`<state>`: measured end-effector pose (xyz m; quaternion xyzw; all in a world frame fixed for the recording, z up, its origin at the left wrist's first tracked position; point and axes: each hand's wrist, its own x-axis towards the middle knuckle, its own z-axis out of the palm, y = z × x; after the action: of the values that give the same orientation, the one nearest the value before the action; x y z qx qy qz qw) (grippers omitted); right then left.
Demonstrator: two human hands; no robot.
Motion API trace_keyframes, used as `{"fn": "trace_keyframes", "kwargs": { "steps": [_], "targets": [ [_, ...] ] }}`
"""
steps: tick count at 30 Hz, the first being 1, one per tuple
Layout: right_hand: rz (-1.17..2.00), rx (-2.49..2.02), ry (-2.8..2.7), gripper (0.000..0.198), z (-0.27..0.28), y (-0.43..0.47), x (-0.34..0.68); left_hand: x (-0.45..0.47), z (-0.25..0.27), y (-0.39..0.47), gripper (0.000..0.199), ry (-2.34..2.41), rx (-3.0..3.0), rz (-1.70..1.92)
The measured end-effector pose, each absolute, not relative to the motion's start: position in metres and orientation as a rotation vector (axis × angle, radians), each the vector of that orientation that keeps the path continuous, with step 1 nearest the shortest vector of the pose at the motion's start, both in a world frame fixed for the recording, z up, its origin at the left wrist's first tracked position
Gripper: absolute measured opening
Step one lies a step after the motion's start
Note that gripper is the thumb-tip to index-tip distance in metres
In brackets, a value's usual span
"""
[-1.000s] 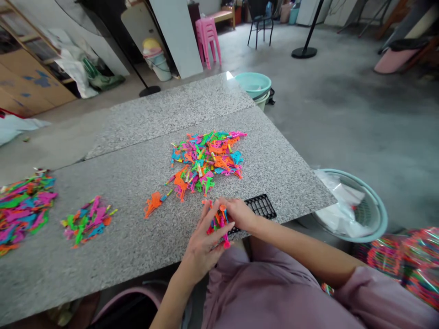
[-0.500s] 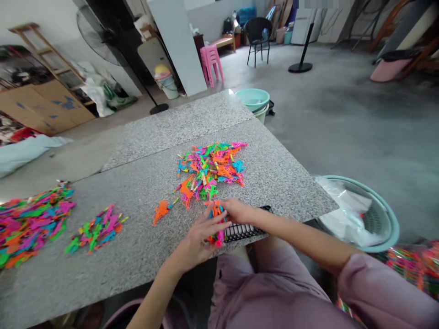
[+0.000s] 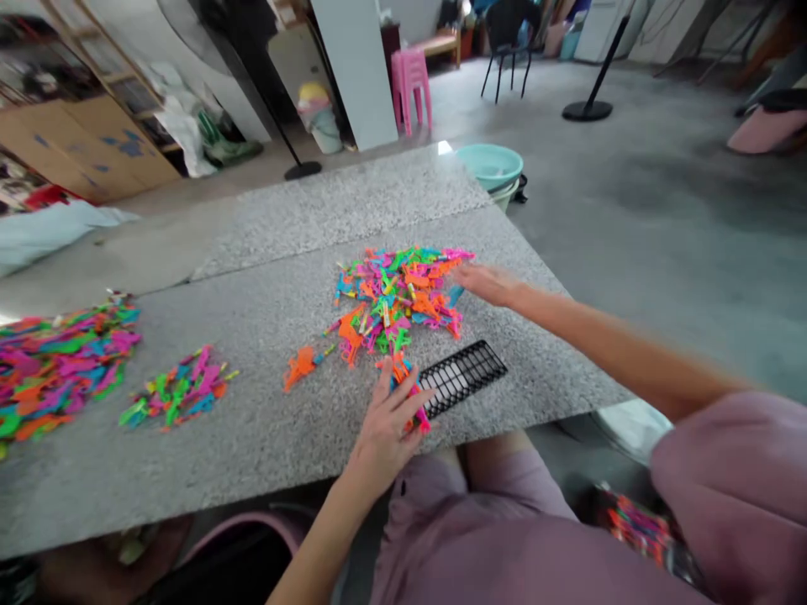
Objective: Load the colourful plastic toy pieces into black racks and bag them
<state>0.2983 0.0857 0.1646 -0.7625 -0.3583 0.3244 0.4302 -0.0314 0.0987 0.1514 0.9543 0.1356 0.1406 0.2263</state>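
Observation:
My left hand (image 3: 392, 413) lies over a small bunch of bright plastic toy guns (image 3: 401, 368) at the left end of a black wire basket (image 3: 470, 374). Its fingers curve across the bunch and hold it; the underside of the grip is hidden. Farther forward, my right hand (image 3: 488, 281) is stretched to the right edge of a heap of orange, green, pink and blue toy guns (image 3: 394, 298). Motion blurs its fingers, so whether they pinch a toy is unclear. A single orange toy gun (image 3: 301, 365) lies left of the heap.
A small toy cluster (image 3: 182, 388) and a bigger pile (image 3: 60, 365) lie on the left of the speckled stone table (image 3: 265, 445). Teal basins (image 3: 490, 165) stand beyond the table's right edge. A white plastic bag (image 3: 634, 428) is below its near right corner.
My right hand has left the bunch by the basket and moved forward and right to the heap. My left hand stays on the bunch. The black basket is now more exposed; the view has shifted.

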Motion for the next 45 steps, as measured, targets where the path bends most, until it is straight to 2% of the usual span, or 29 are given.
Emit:
{"fn": "trace_keyframes", "kwargs": {
  "steps": [3, 6, 10, 17, 24, 29, 33, 37, 41, 45],
  "targets": [
    [0.788, -1.901, -1.051, 0.012, 0.153, 0.036, 0.262, -0.026, 0.153, 0.100, 0.040, 0.328, 2.605, 0.401],
    [0.952, -1.833, -1.155, 0.019, 0.126, -0.002, 0.200, -0.026, 0.157, 0.105, 0.037, 0.272, 2.576, 0.421],
    [0.943, -1.765, -1.142, 0.005, 0.099, -0.013, 0.141, -0.027, 0.163, 0.107, 0.039, 0.252, 2.569, 0.395],
    [0.807, -1.972, -1.269, 0.021, 0.112, 0.000, 0.132, -0.027, 0.160, 0.104, 0.042, 0.270, 2.583, 0.383],
    [0.768, -2.059, -1.261, 0.019, 0.107, -0.003, 0.133, -0.030, 0.157, 0.105, 0.052, 0.275, 2.605, 0.385],
    [0.723, -2.078, -1.486, 0.023, 0.107, -0.005, 0.120, -0.026, 0.157, 0.102, 0.069, 0.242, 2.636, 0.392],
    [0.729, -2.008, -1.583, 0.023, 0.107, -0.011, 0.116, -0.025, 0.151, 0.101, 0.052, 0.262, 2.641, 0.513],
    [0.828, -1.863, -1.620, 0.018, 0.114, 0.007, 0.165, -0.026, 0.148, 0.103, 0.037, 0.225, 2.656, 0.560],
    [0.399, -2.237, -1.503, 0.032, 0.124, 0.045, 0.224, -0.026, 0.151, 0.106, 0.033, 0.168, 2.697, 0.575],
    [0.351, -2.368, -1.763, 0.031, 0.119, 0.057, 0.226, -0.031, 0.150, 0.111, 0.033, 0.157, 2.683, 0.596]
  ]
}}
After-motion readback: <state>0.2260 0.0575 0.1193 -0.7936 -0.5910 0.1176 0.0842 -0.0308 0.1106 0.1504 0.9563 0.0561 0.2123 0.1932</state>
